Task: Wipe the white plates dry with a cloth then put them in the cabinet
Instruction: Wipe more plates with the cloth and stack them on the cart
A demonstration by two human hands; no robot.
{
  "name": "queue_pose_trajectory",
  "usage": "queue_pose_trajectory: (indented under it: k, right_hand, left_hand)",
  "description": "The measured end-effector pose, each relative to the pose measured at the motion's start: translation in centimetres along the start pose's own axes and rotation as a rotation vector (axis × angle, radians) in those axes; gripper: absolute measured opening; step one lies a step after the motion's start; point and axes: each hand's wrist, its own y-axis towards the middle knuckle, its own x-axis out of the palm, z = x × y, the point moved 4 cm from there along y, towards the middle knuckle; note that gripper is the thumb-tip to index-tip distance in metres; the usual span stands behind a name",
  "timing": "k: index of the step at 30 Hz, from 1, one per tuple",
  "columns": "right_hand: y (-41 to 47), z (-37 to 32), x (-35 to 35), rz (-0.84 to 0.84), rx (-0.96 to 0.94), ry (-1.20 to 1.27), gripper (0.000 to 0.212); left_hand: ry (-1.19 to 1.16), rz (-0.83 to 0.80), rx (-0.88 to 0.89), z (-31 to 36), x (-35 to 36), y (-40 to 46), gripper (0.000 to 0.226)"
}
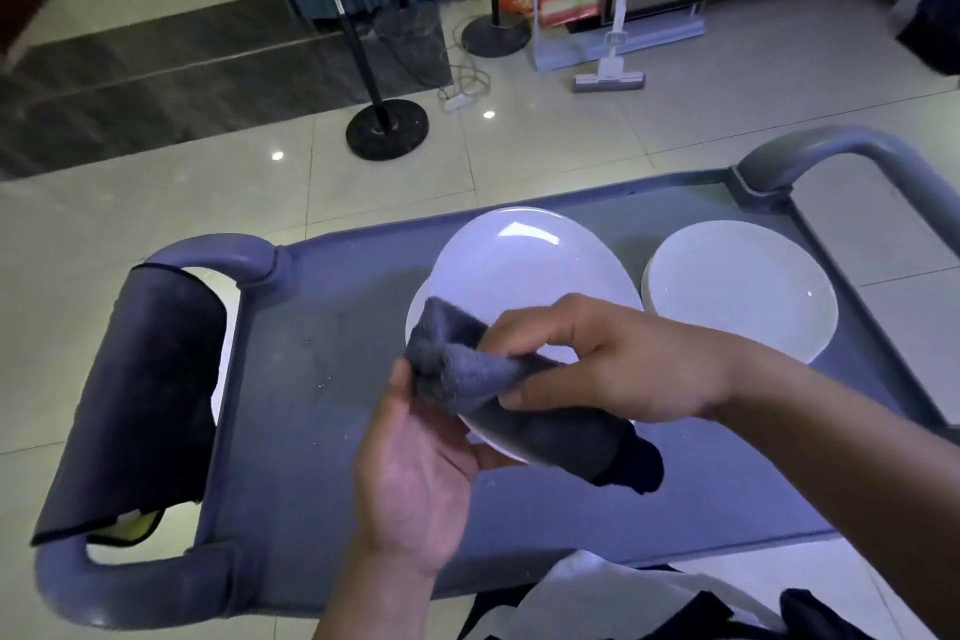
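Observation:
I hold a white plate (524,265) tilted above the grey cart top (311,379). My left hand (415,478) grips its near rim from below, thumb up by the cloth. My right hand (618,364) pinches a dark grey cloth (467,369) against the plate's near edge; the cloth's tail hangs down under my right wrist. A second white plate seems to lie right behind the held one, only its left rim showing. A stack of white plates (743,291) rests on the cart to the right.
A dark cloth (140,395) is draped over the cart's left handle (223,255). The right handle (857,151) curves up at the far right. On the tiled floor beyond stand a fan base (387,127), a cable strip and a mop (610,78).

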Motion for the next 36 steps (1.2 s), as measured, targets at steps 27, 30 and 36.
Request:
queue_pose_trajectory:
  k: [27, 30, 36]
  right_hand:
    - [-11.7, 14.4, -7.2, 0.822, 0.205, 0.940, 0.029]
    - [-12.0, 13.9, -7.4, 0.787, 0.128, 1.041, 0.031]
    - [-14.0, 16.2, -7.8, 0.778, 0.235, 1.130, 0.022]
  left_hand:
    - [0.260, 0.219, 0.249, 0.1, 6.2, 0.6, 0.067]
    - [0.214, 0.214, 0.208, -2.2, 7.6, 0.2, 0.068]
    - [0.216, 0.226, 0.200, -4.7, 9.6, -0.5, 0.070]
